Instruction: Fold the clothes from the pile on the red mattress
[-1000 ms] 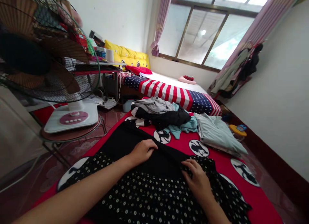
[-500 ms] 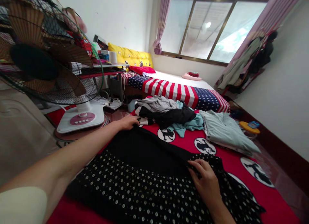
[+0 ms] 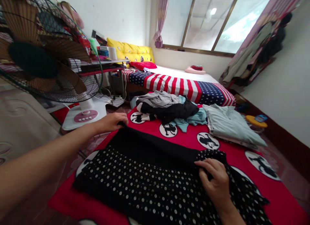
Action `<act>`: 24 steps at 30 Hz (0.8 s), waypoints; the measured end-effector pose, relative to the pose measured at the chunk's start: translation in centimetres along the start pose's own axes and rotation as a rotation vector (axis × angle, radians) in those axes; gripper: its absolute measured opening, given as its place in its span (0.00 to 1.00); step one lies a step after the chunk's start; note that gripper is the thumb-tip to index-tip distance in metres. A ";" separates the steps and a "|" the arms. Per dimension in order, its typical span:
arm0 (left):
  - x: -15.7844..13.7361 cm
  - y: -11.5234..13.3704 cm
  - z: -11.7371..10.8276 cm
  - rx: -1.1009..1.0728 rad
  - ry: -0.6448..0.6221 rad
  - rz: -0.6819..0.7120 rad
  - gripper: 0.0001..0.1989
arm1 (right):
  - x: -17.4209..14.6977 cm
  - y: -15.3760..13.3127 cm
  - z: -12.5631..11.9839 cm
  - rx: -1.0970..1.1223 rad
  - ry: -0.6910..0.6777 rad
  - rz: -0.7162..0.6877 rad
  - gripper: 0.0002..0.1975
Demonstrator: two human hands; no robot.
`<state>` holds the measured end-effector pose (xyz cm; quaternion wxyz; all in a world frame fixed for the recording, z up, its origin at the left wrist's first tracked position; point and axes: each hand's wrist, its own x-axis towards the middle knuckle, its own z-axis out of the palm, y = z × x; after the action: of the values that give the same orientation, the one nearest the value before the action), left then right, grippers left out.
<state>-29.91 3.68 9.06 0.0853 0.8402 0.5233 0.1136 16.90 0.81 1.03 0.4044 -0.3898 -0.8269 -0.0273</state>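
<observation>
A black garment with white dots (image 3: pixel 155 186) lies spread over a red cloth with round cat pictures (image 3: pixel 186 139). Its upper part is plain black, with a folded edge running between my hands. My left hand (image 3: pixel 112 122) pinches the far left corner of that edge and holds it slightly raised. Toward the right end, my right hand (image 3: pixel 215 178) has thumb and fingers closed on the same edge, resting low on the fabric. Part of the garment beyond my right hand lies bunched in folds.
Heaped clothes (image 3: pixel 167 108) in grey, black and teal lie beyond the garment, beside a pale green folded stack (image 3: pixel 230 126). A standing fan (image 3: pixel 84 115) is at the left. Farther back are a bed with a striped, starred cover (image 3: pixel 174 84) and a yellow stool (image 3: pixel 256 121).
My left hand has drawn the garment's corner leftward and a little toward me, lifting it off the cloth. My right hand keeps its grip. The whole view has shifted slightly.
</observation>
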 end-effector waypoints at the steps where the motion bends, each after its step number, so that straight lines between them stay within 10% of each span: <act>1: -0.7 0.2 0.3 -0.008 -0.014 -0.016 0.11 | 0.0 -0.1 0.0 0.006 -0.025 -0.009 0.09; 8: -4.1 0.3 4.3 -0.049 -0.154 -0.048 0.18 | 0.0 0.0 0.1 -0.012 -0.211 -0.010 0.09; 15: -3.4 1.7 3.6 0.009 -0.281 -0.155 0.09 | -0.1 0.1 0.0 0.001 -0.285 0.046 0.08; 24: -1.6 -0.4 5.1 0.177 0.066 -0.531 0.24 | -0.4 0.5 0.0 0.051 -0.263 0.091 0.08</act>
<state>-29.51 2.27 3.92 0.0211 0.6739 0.7353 0.0684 17.41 0.94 0.64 0.3031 -0.4168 -0.8546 0.0637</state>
